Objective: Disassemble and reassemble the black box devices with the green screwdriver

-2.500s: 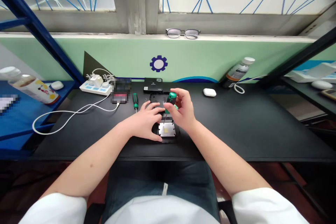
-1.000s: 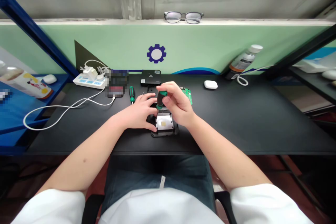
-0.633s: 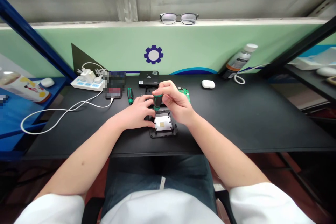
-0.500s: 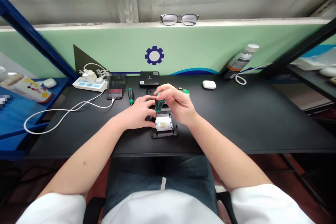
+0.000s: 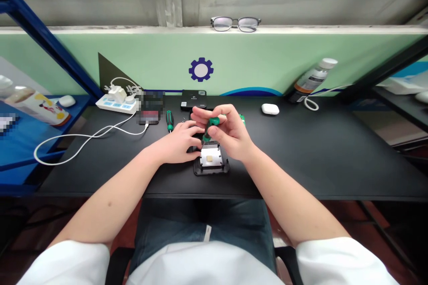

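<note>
A black casing [image 5: 219, 170] with a silver plate and a small beige square inside lies near the desk's front edge. My right hand [image 5: 234, 136] grips a green and black screwdriver [image 5: 207, 129] above the casing's upper left part, its shaft pointing down. Beside the casing's left edge rests my left hand [image 5: 180, 142], fingers apart, fingertips at the casing and close to the screwdriver's lower end. Whether these fingertips pinch anything small is hidden. Part of a green circuit board [image 5: 242, 118] shows behind my right hand.
A second screwdriver [image 5: 170, 120] lies left of my hands. Behind them is a black box [image 5: 194, 99]. A phone [image 5: 149, 113] with a white cable and a power strip [image 5: 117, 103] are at the left. A white earphone case [image 5: 270, 109] and a bottle [image 5: 312, 80] stand right.
My right hand has tilted the screwdriver, its handle top now leaning right, and its fingers have shifted around the handle. The whole view has moved slightly. My left hand stays beside the casing.
</note>
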Action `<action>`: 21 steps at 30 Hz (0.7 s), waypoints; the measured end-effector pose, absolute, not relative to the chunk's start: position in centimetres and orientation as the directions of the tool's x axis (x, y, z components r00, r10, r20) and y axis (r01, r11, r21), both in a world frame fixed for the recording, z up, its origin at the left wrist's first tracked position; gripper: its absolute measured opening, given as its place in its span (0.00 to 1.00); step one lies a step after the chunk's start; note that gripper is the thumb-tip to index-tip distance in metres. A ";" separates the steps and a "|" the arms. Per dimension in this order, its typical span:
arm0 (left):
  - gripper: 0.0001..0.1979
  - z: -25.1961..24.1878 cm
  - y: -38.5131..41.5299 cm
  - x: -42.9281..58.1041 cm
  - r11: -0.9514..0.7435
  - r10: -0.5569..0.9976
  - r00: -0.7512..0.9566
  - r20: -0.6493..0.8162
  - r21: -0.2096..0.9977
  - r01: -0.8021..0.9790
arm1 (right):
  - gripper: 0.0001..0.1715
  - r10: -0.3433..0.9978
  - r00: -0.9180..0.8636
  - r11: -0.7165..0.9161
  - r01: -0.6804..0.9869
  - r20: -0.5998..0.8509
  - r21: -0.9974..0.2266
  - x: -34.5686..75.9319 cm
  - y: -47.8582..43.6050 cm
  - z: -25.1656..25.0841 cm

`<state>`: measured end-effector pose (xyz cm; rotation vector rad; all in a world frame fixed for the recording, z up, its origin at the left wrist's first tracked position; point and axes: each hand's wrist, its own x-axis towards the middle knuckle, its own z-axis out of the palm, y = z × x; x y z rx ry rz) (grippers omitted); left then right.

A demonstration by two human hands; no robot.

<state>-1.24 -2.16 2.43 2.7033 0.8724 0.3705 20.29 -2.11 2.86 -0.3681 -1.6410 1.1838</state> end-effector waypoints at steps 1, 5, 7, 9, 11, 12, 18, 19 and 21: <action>0.06 2.4 -2.2 -1.2 -0.783 0.601 0.782 0.165 0.319 0.535 | 0.16 0.714 -0.404 0.515 -0.252 0.573 -0.819 20.5 -2.0 2.9; 0.05 2.1 -2.0 -1.3 -0.793 0.597 0.776 0.203 0.300 0.531 | 0.15 0.667 -0.302 0.707 -0.030 0.681 -0.706 21.1 -1.6 3.1; 0.05 2.1 -2.0 -1.4 -0.795 0.594 0.774 0.218 0.308 0.523 | 0.16 0.661 -0.270 0.728 0.001 0.700 -0.686 21.2 -1.6 3.1; 0.06 2.0 -1.9 -1.4 -0.799 0.589 0.777 0.223 0.308 0.517 | 0.15 0.688 -0.246 0.698 -0.032 0.683 -0.715 21.1 -1.7 3.1; 0.07 1.9 -1.9 -1.4 -0.808 0.576 0.787 0.223 0.304 0.505 | 0.15 0.730 -0.240 0.636 -0.104 0.640 -0.765 20.9 -1.9 3.0; 0.08 1.9 -2.0 -1.4 -0.812 0.570 0.790 0.227 0.301 0.499 | 0.15 0.746 -0.250 0.601 -0.147 0.617 -0.786 20.8 -2.1 3.0; 0.08 1.5 -2.1 -1.0 -0.827 0.551 0.796 0.250 0.291 0.481 | 0.24 0.766 -0.303 0.492 -0.291 0.567 -0.820 20.3 -2.4 2.2; 0.08 1.4 -2.1 -1.0 -0.827 0.552 0.797 0.246 0.289 0.483 | 0.23 0.762 -0.313 0.484 -0.305 0.566 -0.820 20.3 -2.4 2.2; 0.07 1.1 -2.0 -0.8 -0.825 0.555 0.799 0.233 0.283 0.490 | 0.15 0.750 -0.335 0.473 -0.331 0.570 -0.817 20.2 -2.3 2.3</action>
